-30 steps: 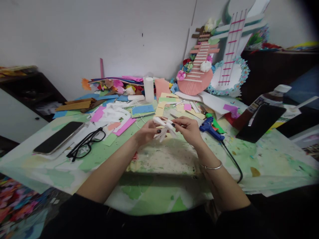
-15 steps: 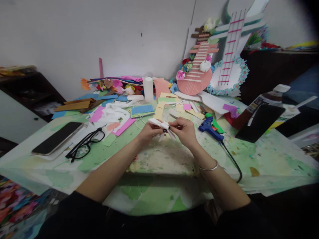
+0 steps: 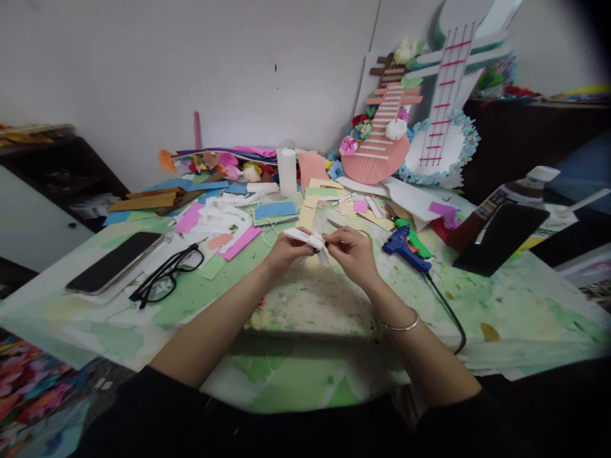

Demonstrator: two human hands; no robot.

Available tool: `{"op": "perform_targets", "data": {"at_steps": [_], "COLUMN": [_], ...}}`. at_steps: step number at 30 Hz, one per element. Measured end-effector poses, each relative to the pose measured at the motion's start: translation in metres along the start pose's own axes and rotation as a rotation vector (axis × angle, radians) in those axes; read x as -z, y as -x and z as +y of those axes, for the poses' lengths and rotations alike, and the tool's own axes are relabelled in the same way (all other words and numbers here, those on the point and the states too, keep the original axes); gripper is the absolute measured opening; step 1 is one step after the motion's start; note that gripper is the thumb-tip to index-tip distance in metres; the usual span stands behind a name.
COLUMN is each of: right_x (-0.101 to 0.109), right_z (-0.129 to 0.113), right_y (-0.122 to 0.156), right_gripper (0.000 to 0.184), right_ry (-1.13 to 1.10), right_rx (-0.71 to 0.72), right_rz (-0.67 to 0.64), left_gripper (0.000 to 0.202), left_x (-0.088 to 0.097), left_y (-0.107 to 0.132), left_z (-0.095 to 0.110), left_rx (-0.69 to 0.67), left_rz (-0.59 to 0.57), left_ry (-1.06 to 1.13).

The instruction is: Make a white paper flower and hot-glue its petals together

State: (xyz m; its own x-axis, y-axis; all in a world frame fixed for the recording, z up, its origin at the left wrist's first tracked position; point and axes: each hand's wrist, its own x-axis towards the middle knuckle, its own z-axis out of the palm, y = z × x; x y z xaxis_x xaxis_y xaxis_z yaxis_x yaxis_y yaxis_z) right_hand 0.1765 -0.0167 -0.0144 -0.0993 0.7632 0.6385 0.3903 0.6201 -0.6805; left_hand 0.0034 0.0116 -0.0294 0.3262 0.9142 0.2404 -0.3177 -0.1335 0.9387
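Between my two hands, above the near middle of the table, is a small piece of folded white paper (image 3: pixel 308 238) with loose ends hanging below. My left hand (image 3: pixel 285 250) is closed on its left side, thumb in front. My right hand (image 3: pixel 352 252) pinches its right side between thumb and fingertips. The exact shape of the paper is partly hidden by my fingers. Just behind my right hand lies a pair of scissors (image 3: pixel 334 223), mostly covered by it. A blue glue gun (image 3: pixel 405 249) rests to the right of that hand.
Black glasses (image 3: pixel 167 273) and a phone (image 3: pixel 114 262) lie on the left. Paper scraps, blue cards (image 3: pixel 274 210) and a white roll (image 3: pixel 287 172) spread behind my hands. At the right stand a bottle (image 3: pixel 506 203) and a dark upright device (image 3: pixel 501 238). Paper instruments (image 3: pixel 375 159) lean on the wall.
Both hands stay in nearly the same place, still on the white paper. Its hanging ends have shifted and look more gathered. The whole view has moved slightly.
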Motion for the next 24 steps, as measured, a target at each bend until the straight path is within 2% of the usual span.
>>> {"op": "perform_targets", "data": {"at_steps": [13, 24], "right_x": [-0.0018, -0.0051], "right_z": [-0.0026, -0.0042], "right_y": [0.0031, 0.0056], "right_gripper": [0.018, 0.013], "right_ry": [0.051, 0.090], "right_rx": [0.047, 0.151], "right_rz": [0.033, 0.099], "left_gripper": [0.026, 0.026], "left_x": [0.0022, 0.0018], "left_y": [-0.0011, 0.0014], "left_z": [-0.0019, -0.0028], "left_rx": [0.006, 0.034], "left_rz": [-0.012, 0.000], "left_ry": [-0.004, 0.040]}}
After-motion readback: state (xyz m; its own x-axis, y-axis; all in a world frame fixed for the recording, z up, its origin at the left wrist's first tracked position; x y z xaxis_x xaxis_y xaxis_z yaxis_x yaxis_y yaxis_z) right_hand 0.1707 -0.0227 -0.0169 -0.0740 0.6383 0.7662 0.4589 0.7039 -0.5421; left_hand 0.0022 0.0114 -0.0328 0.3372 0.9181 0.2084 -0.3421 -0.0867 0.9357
